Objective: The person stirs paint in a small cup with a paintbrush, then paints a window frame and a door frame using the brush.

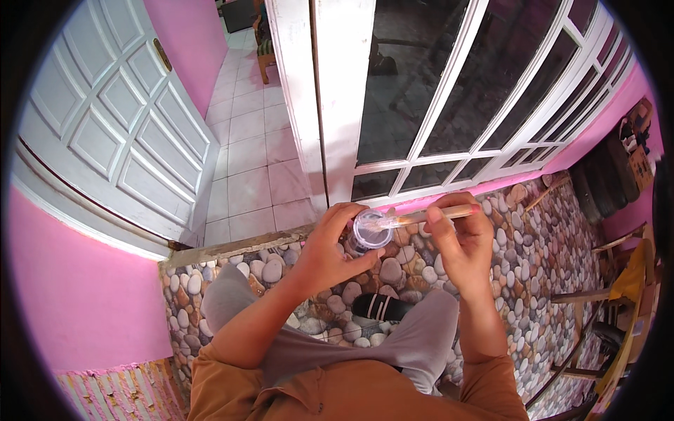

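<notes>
My left hand (324,247) is closed around a small clear plastic cup (361,243), thumb on the near side and fingers on the far side. Something pale lies inside the cup; I cannot make out what. In my right hand (467,245) is a paintbrush (413,218) with a wooden handle and a reddish end. The fingers and thumb pinch its handle, and it lies nearly level. Its bristle end reaches over the cup's rim and into the mouth.
A white-framed window (428,165) with dark panes stands ahead, above a pebble-patterned floor (519,281). At left, a white panelled door (133,119) opens onto a tiled floor (246,161). Stacked tyres (605,175) and wooden pieces crowd the right side. A striped black sandal (381,307) shows below my hands.
</notes>
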The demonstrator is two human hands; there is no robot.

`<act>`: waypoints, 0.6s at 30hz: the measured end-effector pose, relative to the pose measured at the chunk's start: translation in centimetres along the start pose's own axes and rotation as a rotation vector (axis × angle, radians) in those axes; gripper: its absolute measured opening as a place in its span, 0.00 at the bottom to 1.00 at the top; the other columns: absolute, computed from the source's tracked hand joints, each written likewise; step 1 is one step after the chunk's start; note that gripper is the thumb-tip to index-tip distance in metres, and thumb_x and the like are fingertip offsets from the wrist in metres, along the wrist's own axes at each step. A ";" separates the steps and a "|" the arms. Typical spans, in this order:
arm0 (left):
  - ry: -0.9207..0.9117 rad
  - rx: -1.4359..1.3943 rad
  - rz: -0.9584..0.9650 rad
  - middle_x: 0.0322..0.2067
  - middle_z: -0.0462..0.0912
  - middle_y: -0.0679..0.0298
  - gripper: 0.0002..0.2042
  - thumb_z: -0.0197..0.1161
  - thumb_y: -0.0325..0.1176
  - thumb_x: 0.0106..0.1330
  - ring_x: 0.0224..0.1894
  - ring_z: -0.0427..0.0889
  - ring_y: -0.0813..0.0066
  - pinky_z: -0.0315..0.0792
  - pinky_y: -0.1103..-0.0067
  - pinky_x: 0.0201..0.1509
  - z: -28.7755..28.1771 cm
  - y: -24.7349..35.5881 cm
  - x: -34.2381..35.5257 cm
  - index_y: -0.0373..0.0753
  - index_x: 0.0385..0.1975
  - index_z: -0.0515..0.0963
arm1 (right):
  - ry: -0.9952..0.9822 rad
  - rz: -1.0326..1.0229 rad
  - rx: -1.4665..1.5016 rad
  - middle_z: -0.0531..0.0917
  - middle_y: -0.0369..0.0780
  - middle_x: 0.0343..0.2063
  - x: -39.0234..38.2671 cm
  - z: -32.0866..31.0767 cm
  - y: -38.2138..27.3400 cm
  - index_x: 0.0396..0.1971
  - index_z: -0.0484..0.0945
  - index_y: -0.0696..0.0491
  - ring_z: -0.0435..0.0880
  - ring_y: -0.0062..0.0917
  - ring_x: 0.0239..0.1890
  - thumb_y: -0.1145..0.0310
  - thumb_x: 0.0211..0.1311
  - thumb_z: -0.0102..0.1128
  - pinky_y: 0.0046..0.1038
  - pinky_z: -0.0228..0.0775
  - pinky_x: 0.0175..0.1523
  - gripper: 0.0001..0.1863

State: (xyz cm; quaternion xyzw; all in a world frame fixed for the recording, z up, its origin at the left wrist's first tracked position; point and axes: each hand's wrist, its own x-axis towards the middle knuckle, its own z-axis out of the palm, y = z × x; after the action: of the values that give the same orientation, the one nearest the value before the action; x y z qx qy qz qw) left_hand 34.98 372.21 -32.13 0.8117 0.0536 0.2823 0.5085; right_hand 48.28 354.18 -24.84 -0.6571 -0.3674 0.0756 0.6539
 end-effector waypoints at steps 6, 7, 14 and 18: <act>0.034 0.027 -0.007 0.53 0.79 0.57 0.33 0.81 0.32 0.55 0.55 0.81 0.65 0.76 0.73 0.59 -0.6 0.1 0.2 0.35 0.61 0.74 | 0.032 0.035 0.096 0.83 0.34 0.36 -0.3 0.2 -0.1 0.42 0.81 0.58 0.80 0.15 0.35 0.72 0.73 0.66 0.20 0.73 0.43 0.06; 0.052 0.018 -0.004 0.53 0.79 0.58 0.32 0.81 0.30 0.54 0.55 0.81 0.67 0.75 0.73 0.60 -0.7 0.2 0.3 0.34 0.60 0.74 | 0.041 0.021 0.097 0.83 0.34 0.36 -0.2 0.2 -0.1 0.42 0.81 0.58 0.80 0.15 0.35 0.72 0.73 0.66 0.20 0.73 0.43 0.05; 0.114 0.010 0.017 0.52 0.81 0.61 0.30 0.80 0.30 0.55 0.53 0.81 0.70 0.75 0.74 0.56 -1.5 0.2 1.0 0.36 0.59 0.75 | 0.082 0.036 0.212 0.85 0.36 0.37 0.4 1.1 0.0 0.44 0.81 0.58 0.86 0.19 0.38 0.70 0.74 0.66 0.22 0.78 0.45 0.07; 0.123 0.029 0.007 0.51 0.81 0.62 0.30 0.79 0.30 0.56 0.53 0.80 0.71 0.73 0.74 0.56 -1.9 0.1 1.1 0.36 0.59 0.75 | 0.072 0.026 0.189 0.85 0.36 0.37 0.6 1.2 0.6 0.45 0.81 0.58 0.87 0.19 0.38 0.69 0.74 0.66 0.22 0.79 0.45 0.08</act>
State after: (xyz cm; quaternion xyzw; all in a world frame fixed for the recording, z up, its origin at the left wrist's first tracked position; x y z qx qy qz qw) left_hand 34.93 374.06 -30.96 0.8003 0.0861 0.3327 0.4914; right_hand 48.23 355.56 -25.35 -0.5995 -0.3263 0.0945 0.7247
